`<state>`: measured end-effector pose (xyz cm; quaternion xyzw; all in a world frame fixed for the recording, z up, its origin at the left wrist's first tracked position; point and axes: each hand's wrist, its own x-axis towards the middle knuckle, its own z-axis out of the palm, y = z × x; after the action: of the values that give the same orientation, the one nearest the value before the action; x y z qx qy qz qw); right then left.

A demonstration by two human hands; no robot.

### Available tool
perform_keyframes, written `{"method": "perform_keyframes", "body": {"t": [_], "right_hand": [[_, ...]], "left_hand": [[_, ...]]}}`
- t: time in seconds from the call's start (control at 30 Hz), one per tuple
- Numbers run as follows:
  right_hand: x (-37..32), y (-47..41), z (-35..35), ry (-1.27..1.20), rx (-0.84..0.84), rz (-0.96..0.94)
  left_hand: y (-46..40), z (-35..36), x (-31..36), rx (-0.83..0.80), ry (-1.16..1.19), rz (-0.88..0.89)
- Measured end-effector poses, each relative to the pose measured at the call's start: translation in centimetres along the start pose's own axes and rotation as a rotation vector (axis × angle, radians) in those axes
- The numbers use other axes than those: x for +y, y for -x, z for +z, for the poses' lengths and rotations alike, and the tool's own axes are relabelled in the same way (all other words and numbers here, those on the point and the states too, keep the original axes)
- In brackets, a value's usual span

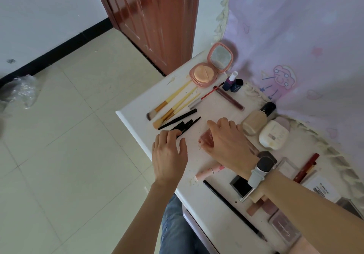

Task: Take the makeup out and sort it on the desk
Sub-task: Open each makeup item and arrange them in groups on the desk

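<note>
Fingers first: our left hand (pixel 169 155) lies near the desk's front edge with its fingers fairly straight and close together, the tips touching the butt ends of the black pencils (pixel 182 126), holding nothing. Looks like we're nudging them into line with their neighbours, not picking anything up. Our right hand (pixel 226 139) is cupped over a small pink translucent piece (pixel 206 137), fingers curled down around it, thumb side toward us. Whether it's actually pinched or just covered, we can't tell, the hand hides most of it.

So the makeup is pretty much all out on the white desk (pixel 137 119) already, and it's going into groups. The 3 wooden-handled brushes (pixel 173 103) lie side by side at the far left, with the black pencils right below them, all angled the same way, so long skinny stuff lives together. The open pink compact (pixel 204 74) sits at the back corner with its mirror up. 2 small nail polish bottles (pixel 233 82) stand just beside it, probably upright so they don't roll. A lip gloss tube (pixel 230 99) lies near them with its wand out. The foundation bottle (pixel 256 121) lies on its side, touching a white case (pixel 273 134).

Nearer us it's messier: a pink tube (pixel 209 172), a long black pencil (pixel 234 210), a red lipstick (pixel 306 168) and some palettes partly under our arm. We'd guess that pile gets sorted next.
</note>
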<state>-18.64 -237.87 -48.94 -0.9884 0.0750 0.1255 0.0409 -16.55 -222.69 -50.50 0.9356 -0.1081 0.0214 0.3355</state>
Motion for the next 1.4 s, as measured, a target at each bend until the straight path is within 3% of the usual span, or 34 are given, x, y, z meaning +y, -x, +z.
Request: {"method": "perform_keyframes", "body": {"t": [0.07, 0.17, 0.27, 0.33, 0.4, 0.53, 0.8, 1.03, 1.17, 1.3, 1.4], "right_hand": [[-0.2, 0.2, 0.1, -0.048, -0.016, -0.024], [-0.5, 0.8, -0.7, -0.479, 0.01, -0.057], [-1.4, 2.0, -1.9, -0.814, 0.037, -0.133], [-2.0, 2.9, -2.4, -0.816, 0.08, -0.187], [-2.7, 3.7, -2.7, -0.783, 0.122, -0.227], [-3.5, 4.4, -2.5, -0.672, 0.239, -0.284], [-3.8, 5.4, -1.6, -0.425, 0.333, -0.419], [-4.2, 5.8, -1.3, -0.256, 0.33, -0.435], [-3.9, 5.5, -1.6, -0.357, 0.293, -0.372], [-2.9, 4.5, -2.5, -0.636, 0.191, -0.258], [-2.4, 3.6, -2.2, -0.711, 0.129, -0.145]], "left_hand": [[0.8, -0.5, 0.0, 0.023, 0.13, -0.062], [1.5, -1.7, 0.4, 0.011, 0.399, -0.21], [1.0, -2.8, 0.7, -0.272, 0.82, -0.556], [0.8, -3.3, 0.7, -0.487, 1.078, -0.685], [0.9, -3.6, 0.4, -0.6, 1.232, -0.692], [1.6, -4.1, 0.0, -0.603, 1.392, -0.667], [2.9, -4.6, -0.6, -0.474, 1.536, -0.823], [3.4, -4.3, -0.5, -0.444, 1.536, -0.82], [3.5, -4.1, -0.7, -0.481, 1.496, -0.888], [3.2, -4.5, -1.4, -0.579, 1.464, -1.012], [2.6, -4.7, -1.8, -0.568, 1.329, -1.011]]}}
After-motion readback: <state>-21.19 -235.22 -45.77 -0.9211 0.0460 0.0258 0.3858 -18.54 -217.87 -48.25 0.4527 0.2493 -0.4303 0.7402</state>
